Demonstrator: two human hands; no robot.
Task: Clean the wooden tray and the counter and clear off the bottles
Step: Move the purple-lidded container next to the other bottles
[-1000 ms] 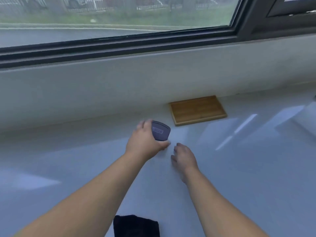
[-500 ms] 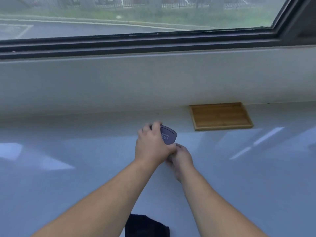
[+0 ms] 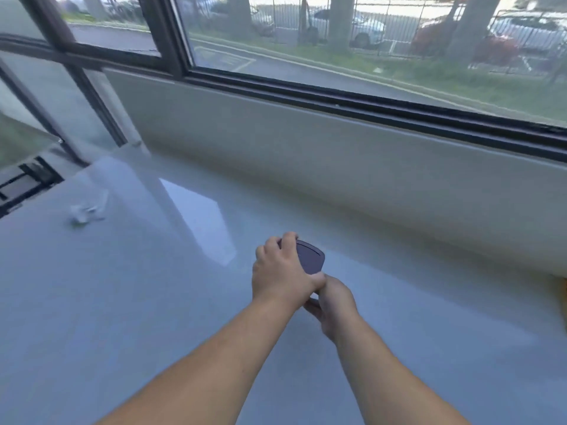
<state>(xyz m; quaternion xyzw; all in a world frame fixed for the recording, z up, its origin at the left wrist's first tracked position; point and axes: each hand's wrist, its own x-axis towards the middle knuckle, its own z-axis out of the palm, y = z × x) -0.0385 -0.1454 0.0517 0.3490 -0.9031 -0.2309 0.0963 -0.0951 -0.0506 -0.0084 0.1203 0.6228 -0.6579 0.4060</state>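
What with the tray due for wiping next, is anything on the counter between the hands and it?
Nothing visible. The left hand grips the bottle beside the right hand; bare counter runs from them to the tray, a sliver at the right edge. A small clear object lies far left.

Both bare forearms reach forward and converge. The left hand (image 3: 283,271) sits on top, knuckles up, fingers curled over a dark purple object (image 3: 310,260) and gripping it. The right hand (image 3: 333,305) tucks just beneath and behind the left hand, touching it, fingers curled under and mostly hidden
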